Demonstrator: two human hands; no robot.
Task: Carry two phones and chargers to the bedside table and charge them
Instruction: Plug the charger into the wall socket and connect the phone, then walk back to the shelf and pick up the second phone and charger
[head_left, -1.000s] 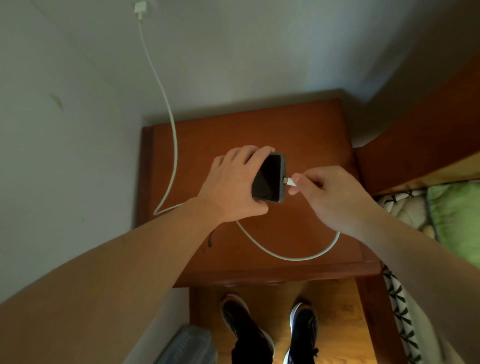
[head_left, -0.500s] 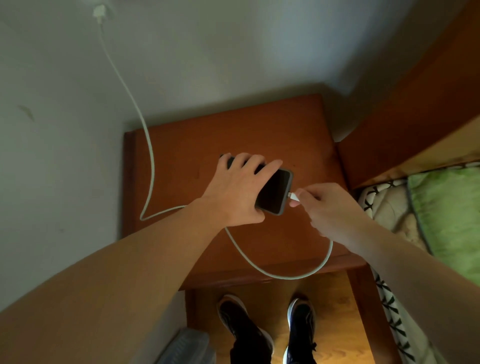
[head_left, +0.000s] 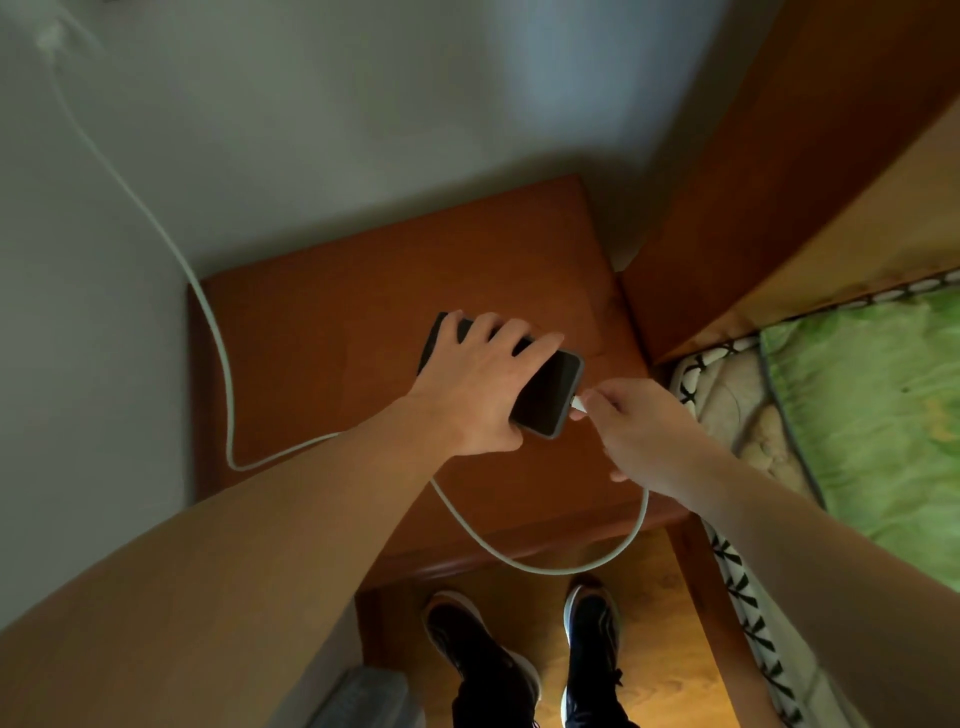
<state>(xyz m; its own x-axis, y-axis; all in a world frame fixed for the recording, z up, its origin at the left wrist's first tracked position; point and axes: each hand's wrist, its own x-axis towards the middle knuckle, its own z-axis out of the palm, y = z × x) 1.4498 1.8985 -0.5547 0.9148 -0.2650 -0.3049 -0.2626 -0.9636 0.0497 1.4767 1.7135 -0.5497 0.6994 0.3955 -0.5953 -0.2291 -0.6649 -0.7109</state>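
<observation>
The left hand (head_left: 475, 397) curls over a dark slab-shaped phone (head_left: 550, 397), gripping it low over the red-brown wooden worktop (head_left: 332, 322). The phone's long axis runs from 10 to 4 o'clock, with its port end facing the right hand (head_left: 641, 434), the nearer one, which pinches the white cable plug (head_left: 577, 403) right at that end. Whether the plug is fully seated cannot be told. The white charging cable (head_left: 226, 384) loops past the worktop's front edge and climbs the wall at 10 o'clock, and a green-covered bed (head_left: 872, 405) lies at 3 o'clock; nothing blocks the port

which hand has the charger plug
The right hand: it pinches the white plug at the end of the phone, while the left hand grips the phone itself.
</observation>
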